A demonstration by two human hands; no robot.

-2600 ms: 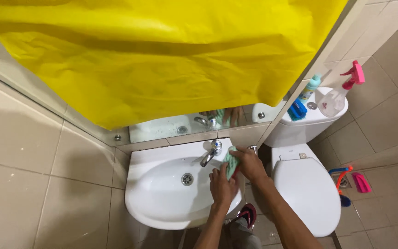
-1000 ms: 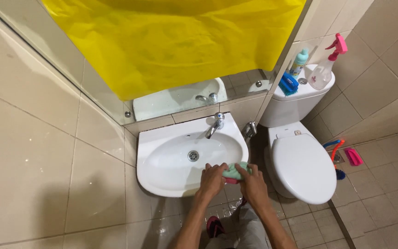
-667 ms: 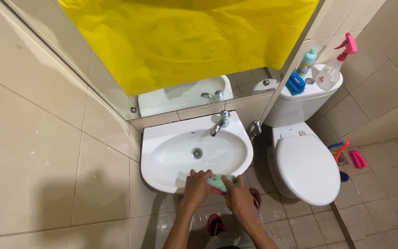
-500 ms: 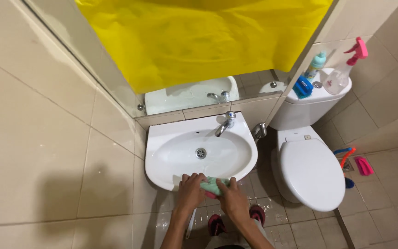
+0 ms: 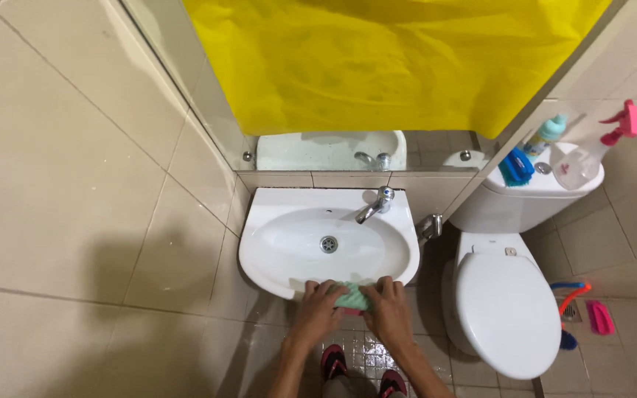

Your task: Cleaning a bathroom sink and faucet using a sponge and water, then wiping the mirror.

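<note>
Head view: a green cloth is pressed against the front rim of the white sink, pinned between the left hand and right hand, whose fingers are curled over its edges.

place: home bathroom | signs: wall basin, toilet, mirror, tiled walls

Both hands have slid the green cloth from beside the tap to the basin's front rim
</note>
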